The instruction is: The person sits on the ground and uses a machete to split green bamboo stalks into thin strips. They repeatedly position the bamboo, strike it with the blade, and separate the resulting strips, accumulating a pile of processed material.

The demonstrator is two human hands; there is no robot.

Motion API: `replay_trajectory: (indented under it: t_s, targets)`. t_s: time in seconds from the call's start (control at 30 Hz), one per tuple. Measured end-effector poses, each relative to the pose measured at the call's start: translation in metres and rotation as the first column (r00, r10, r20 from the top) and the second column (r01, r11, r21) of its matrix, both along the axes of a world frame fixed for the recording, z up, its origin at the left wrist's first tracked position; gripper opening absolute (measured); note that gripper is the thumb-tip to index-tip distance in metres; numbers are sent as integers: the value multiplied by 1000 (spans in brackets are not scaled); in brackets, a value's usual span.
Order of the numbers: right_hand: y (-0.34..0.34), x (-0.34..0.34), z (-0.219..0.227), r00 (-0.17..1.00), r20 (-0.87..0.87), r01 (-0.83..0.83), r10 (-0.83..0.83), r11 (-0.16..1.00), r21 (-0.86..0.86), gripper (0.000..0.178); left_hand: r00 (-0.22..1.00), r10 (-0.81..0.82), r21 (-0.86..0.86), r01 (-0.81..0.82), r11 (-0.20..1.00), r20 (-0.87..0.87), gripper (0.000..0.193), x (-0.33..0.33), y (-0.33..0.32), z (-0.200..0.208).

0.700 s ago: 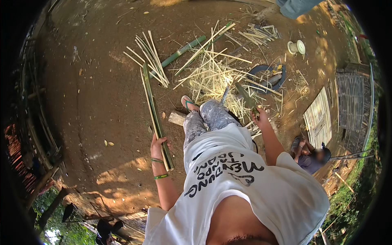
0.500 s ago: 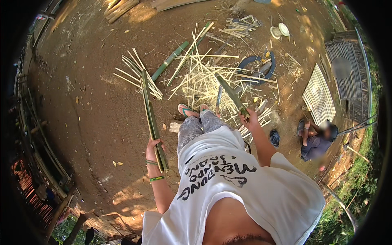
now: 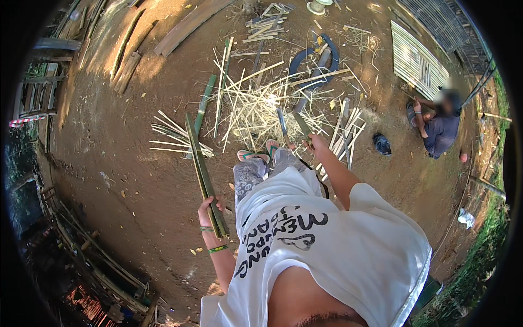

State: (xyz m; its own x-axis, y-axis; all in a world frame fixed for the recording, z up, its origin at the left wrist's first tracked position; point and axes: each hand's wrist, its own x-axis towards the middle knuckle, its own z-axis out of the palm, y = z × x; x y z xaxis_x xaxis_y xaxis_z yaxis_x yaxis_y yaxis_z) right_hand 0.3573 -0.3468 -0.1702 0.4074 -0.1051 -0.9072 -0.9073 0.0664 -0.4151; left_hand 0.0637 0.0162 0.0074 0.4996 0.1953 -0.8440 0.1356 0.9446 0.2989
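My left hand (image 3: 209, 211) is closed around the lower end of a long split bamboo length (image 3: 202, 173), which points up and away from me. Its pieces lie side by side in the grip. On the other side, my right hand (image 3: 316, 144) grips the near end of a shorter green bamboo piece (image 3: 302, 124), tilted away to the left. Just left of that piece is a long-bladed knife (image 3: 281, 121) with a brown handle, near my feet; neither hand touches it. Beyond my feet spreads a heap of pale bamboo strips and shavings (image 3: 256, 109).
A green bamboo pole (image 3: 205, 103) and a bundle of strips (image 3: 177, 136) lie ahead left. Farther out are a black ring (image 3: 334, 52), a slatted bamboo panel (image 3: 417, 60) and a black bag (image 3: 382, 144). Another person (image 3: 440, 128) crouches at the right.
The view has shifted, so the ground things sit differently. My right hand has moved inward with its bamboo piece, which looks shorter from here. My left hand keeps its grip.
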Motion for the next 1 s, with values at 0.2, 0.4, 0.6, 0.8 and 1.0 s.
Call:
replay_trajectory:
  t_s: [0.2,0.4,0.6,0.8,1.0]
  targets:
    - [-75,9,-73,987,109,-69,115,930,-360,19,994,-88,-29,86,996,-68,19,28,-5,3]
    - [-130,6,-43,901,160,-150,404,635,-758,65,963,-262,-62,258,964,-61,24,65,16,0]
    - [-110,-14,-31,829,76,-399,555,681,-614,53,884,-465,-126,457,881,-52,22,119,45,-5]
    - [69,-28,60,895,216,-411,390,910,62,47,838,-545,-36,544,839,-38,15,174,59,-27]
    - [225,-43,158,894,4,-369,448,732,572,75,694,-712,112,720,685,-103,13,209,62,-81]
